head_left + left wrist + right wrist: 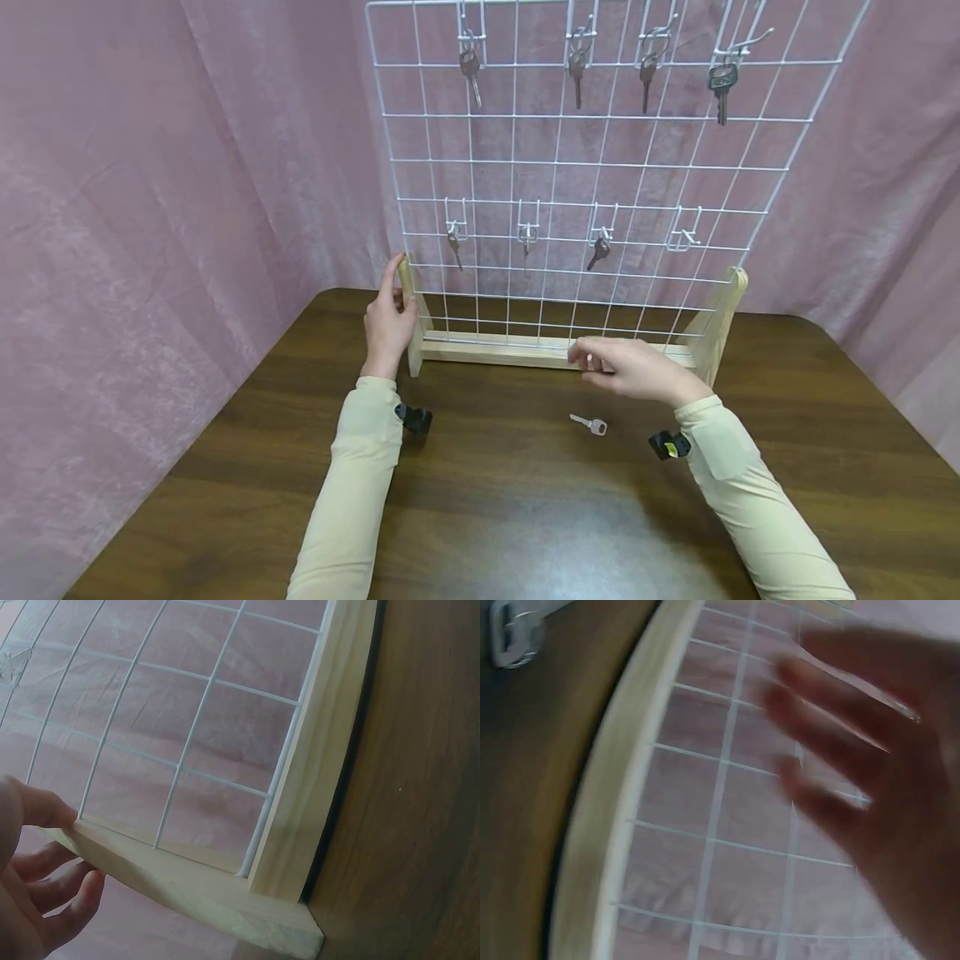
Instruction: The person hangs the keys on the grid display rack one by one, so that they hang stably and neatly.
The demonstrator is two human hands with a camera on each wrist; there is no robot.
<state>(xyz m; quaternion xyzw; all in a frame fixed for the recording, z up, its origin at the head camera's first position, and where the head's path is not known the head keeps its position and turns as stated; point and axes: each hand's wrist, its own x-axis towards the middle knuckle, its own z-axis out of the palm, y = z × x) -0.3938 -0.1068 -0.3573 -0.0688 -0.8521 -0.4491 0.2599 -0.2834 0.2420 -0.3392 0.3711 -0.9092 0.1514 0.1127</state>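
Observation:
My left hand (pixel 388 327) grips the left wooden upright (pixel 180 889) of a stand, thumb and fingers on either side of its edge. That stand holds up a white wire grid (pixel 536 183). Over the front base bar (pixel 487 350) hovers my right hand (pixel 633 367), its fingers loosely bent and holding nothing; it is blurred in the right wrist view. A loose silver key (pixel 590 424) lies flat on the table in front of the stand, below the right hand. At the right of the lower row, a white hook (pixel 682 239) carries no key.
Several keys on rings hang from hooks along the grid's top, among them a larger key (pixel 722 90). Lower hooks hold a left key (pixel 454 247), a middle key (pixel 527 242) and a right key (pixel 598 250). Pink curtains (pixel 150 208) surround the brown table (pixel 480 517).

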